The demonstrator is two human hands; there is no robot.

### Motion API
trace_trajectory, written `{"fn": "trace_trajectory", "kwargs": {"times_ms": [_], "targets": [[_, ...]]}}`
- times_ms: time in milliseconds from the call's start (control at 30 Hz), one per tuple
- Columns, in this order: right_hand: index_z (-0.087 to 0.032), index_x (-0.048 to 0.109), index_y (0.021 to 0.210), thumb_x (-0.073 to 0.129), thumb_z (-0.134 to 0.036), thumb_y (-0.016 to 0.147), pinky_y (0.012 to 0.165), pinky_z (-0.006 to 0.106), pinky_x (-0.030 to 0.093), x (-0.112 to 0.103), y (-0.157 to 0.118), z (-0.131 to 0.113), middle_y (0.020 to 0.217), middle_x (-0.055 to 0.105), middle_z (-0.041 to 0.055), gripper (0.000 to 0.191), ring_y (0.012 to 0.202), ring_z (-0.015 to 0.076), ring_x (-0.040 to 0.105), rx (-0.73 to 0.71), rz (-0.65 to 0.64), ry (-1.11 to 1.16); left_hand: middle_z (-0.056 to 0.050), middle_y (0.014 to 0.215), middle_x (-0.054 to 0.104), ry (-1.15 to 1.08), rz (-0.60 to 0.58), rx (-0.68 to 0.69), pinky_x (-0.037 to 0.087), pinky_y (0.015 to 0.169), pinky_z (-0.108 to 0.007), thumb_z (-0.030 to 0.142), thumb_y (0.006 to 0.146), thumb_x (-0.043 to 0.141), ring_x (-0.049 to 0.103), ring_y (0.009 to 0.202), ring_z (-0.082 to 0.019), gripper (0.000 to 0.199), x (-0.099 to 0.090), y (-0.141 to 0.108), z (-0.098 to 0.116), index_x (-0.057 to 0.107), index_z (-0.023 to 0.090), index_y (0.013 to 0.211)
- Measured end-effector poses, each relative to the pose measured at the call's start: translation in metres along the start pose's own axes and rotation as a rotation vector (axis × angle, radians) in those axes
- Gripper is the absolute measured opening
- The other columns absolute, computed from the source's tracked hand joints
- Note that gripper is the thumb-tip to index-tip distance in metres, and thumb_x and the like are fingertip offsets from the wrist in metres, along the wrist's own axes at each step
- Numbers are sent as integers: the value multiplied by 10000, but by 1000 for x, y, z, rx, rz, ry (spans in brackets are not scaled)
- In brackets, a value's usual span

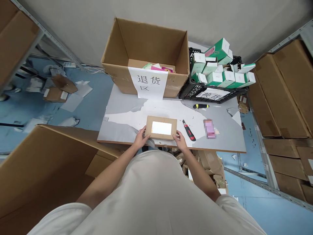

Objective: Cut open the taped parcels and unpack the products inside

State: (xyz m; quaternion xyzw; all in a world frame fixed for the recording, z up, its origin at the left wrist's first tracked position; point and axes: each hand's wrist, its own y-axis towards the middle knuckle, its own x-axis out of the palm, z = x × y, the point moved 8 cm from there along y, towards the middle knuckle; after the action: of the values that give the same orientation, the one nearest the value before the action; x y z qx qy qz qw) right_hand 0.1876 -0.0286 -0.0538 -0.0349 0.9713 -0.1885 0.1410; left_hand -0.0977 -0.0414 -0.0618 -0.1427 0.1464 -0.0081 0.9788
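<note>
A small flat cardboard box point(149, 122) with a white label on top is at the front edge of the table. My left hand point(141, 138) grips its left end, and my right hand point(180, 141) holds its lower right corner. Just right of the box lies a red and black utility knife point(189, 130). Farther back is a yellow and black knife point(201, 106). A blurred pink item point(209, 128) lies to the right.
Behind stands a large open carton point(117, 73) with a paper sign, beside a black crate point(187, 91) full of green and white boxes. Another open carton point(61, 143) is at lower left. Stacked cartons point(281, 98) fill the right shelf.
</note>
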Motion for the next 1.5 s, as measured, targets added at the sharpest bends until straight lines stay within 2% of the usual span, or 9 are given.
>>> {"fn": "trace_trajectory", "kwargs": {"times_ms": [200,400,533,767,900,1033,1167,1333,1500], "targets": [[-209,514,1306,500,-511,835,939,426,492,-10,-5,14,1337,556,126,559,1138,239,571,47,64,9,-173,1384,425,-13,4,-38,501,932,-428,534,718,675,494,1230,-306,824,-4,-8,-8,394,181,1407],[-227,513,1294,543,-238,725,931,425,499,-8,-8,29,1322,569,105,570,1082,225,609,78,30,-17,-150,1332,513,45,15,-72,484,949,-458,471,620,751,537,1188,-312,829,-11,-12,-28,474,188,1348],[-223,516,1263,574,-197,682,898,412,510,5,-10,31,1278,599,96,584,1053,221,620,93,-35,-99,-136,1247,602,-1,-15,-106,475,953,-482,471,612,728,574,1145,-322,721,-6,-12,-34,563,179,1250],[-191,532,1257,645,-315,709,911,432,496,-1,-12,9,1141,656,107,574,1006,233,622,40,11,-73,-137,1160,628,67,50,-18,523,866,-466,483,702,654,619,1041,-306,618,-12,-17,-4,585,173,1232],[-182,490,1329,678,-379,716,991,442,450,-14,-10,-18,1235,604,139,670,1123,248,576,-89,59,-54,-118,1103,597,81,113,76,528,864,-415,462,750,632,608,989,-249,595,-20,-12,23,569,168,1264],[-193,426,1396,684,-433,712,955,469,484,-15,-3,-29,1303,537,152,770,1098,254,570,-66,62,-25,-94,1052,559,59,160,86,537,830,-369,437,779,609,587,949,-211,563,-19,0,37,570,168,1272],[-255,421,1412,680,-430,716,878,435,540,-10,1,-38,1337,463,125,762,1127,255,532,-92,41,-34,-78,1037,537,85,158,99,532,813,-343,394,805,588,571,869,-168,542,-17,11,38,552,166,1296],[-274,451,1382,657,-348,737,862,416,547,-8,0,-38,1284,474,109,680,1057,226,539,-153,28,-86,-81,1063,531,89,127,96,526,822,-318,397,836,562,568,952,-176,539,-17,14,28,523,179,1328],[-262,307,1444,680,-353,712,907,423,524,-7,0,-20,1321,479,126,827,1088,222,531,-96,56,-48,-107,1168,519,72,109,96,529,850,-332,435,827,577,563,1033,-197,623,-17,5,22,453,182,1384]]}}
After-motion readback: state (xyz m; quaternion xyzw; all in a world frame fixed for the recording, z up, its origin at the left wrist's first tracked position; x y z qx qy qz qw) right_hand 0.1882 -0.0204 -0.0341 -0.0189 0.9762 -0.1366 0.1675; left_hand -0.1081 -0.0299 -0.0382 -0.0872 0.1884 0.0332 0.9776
